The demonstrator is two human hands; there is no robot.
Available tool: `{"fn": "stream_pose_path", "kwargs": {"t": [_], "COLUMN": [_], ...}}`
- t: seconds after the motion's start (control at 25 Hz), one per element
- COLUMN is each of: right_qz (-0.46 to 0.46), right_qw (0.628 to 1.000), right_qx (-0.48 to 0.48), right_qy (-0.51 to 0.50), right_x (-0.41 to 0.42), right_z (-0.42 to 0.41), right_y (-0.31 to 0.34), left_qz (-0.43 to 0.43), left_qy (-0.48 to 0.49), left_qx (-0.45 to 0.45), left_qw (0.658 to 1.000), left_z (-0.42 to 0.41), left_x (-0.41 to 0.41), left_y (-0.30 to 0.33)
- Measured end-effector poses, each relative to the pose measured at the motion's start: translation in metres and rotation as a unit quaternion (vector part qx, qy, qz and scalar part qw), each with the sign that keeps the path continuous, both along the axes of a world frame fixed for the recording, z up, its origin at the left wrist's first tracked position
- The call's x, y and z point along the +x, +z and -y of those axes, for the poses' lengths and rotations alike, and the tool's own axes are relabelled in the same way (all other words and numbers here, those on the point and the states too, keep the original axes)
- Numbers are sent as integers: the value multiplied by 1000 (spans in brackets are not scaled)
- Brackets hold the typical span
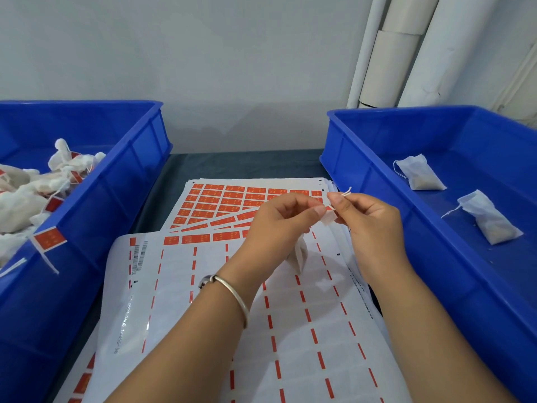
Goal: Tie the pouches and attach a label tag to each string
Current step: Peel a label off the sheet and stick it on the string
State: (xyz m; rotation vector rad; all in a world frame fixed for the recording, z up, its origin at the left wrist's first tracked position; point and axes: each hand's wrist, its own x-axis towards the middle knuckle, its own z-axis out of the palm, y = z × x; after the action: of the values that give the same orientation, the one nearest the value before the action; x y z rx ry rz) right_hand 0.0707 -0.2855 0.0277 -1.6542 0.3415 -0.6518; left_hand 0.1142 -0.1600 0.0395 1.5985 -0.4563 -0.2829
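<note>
plain pale wall (pixel 203 53) straight ahead past the fingers, flat even light, no hard shadows. white pipes (pixel 406 48) run up the right corner, one sleeved. dark grey-blue tabletop (pixel 247 165) below the wall, up against it

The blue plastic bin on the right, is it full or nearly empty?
Nearly empty: the blue plastic bin on the right holds two white pouches on mostly bare floor.

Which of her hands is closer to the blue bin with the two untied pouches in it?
The right hand. It is just beside the right bin's near wall, while the left hand is farther left, over the label sheets.
</note>
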Motion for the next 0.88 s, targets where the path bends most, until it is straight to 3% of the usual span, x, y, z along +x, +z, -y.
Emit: {"fn": "stream_pose_path", "kwargs": {"t": [0.2, 0.52, 0.68, 0.88], "right_qz": [-3, -24, -21, 6], "right_qw": [1000, 1000, 1000, 999], "right_qx": [18, 18, 18, 6], "right_qy": [7, -3, 10, 44], "right_x": [-2, -2, -2, -4], "right_z": [0, -1, -2, -4], "right_y": [2, 2, 2, 4], "left_qz": [43, 110, 92, 134], "left_qy": [-5, 7, -2, 31], "left_qx": [-3, 76, 11, 45], "left_qw": [999, 991, 996, 989], "left_z": [1, 1, -2, 0], "left_x": [-1, 0, -1, 3], "left_y": [-4, -5, -4, -8]}}
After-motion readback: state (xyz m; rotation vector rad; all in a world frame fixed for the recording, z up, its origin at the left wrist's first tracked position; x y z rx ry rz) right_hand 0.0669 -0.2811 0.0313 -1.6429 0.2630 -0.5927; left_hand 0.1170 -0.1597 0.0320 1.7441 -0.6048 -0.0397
